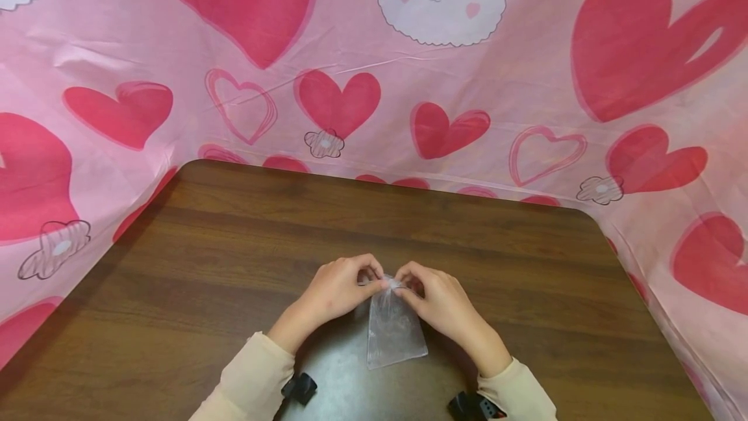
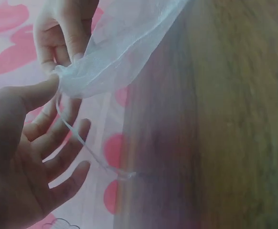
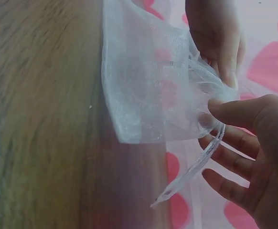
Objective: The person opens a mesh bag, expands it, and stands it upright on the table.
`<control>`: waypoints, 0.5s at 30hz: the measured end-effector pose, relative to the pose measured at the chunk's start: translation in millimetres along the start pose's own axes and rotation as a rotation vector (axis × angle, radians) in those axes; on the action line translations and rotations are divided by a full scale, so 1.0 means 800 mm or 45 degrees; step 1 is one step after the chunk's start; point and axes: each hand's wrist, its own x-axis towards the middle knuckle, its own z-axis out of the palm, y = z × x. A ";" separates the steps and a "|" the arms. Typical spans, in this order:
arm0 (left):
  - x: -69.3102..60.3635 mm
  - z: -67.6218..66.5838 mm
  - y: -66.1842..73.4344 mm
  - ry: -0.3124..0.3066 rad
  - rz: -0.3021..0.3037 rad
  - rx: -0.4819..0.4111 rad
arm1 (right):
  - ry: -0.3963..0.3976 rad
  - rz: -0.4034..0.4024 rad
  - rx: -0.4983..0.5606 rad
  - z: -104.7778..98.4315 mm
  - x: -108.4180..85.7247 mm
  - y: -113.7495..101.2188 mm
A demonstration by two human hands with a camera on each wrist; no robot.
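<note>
A sheer white mesh pouch (image 1: 397,333) hangs between both hands, its top gathered and its flat bottom toward the person. My left hand (image 1: 341,288) pinches one side of the gathered neck between thumb and fingertips; my right hand (image 1: 441,297) pinches the other side. In the left wrist view the pouch (image 2: 112,57) slants up and right from the left hand (image 2: 38,157), and a thin ribbon dangles beside the fingers. The right wrist view shows the pouch (image 3: 144,86) spread out, with a drawstring (image 3: 191,171) hanging below the right hand (image 3: 253,152). Nothing is visible inside the pouch.
A dark brown wooden table (image 1: 234,232) with rounded far corners lies under the hands. Pink cloth (image 1: 350,38) with red hearts surrounds its far edge and sides. Black wrist devices sit by the left sleeve (image 1: 300,388) and the right sleeve (image 1: 467,405).
</note>
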 end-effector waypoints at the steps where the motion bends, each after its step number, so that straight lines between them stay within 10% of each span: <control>1: -0.001 0.000 0.001 0.008 0.005 -0.013 | 0.012 -0.008 0.002 -0.001 0.000 -0.001; 15: -0.004 0.005 0.003 0.184 0.022 -0.108 | 0.129 0.038 0.216 -0.009 -0.003 -0.008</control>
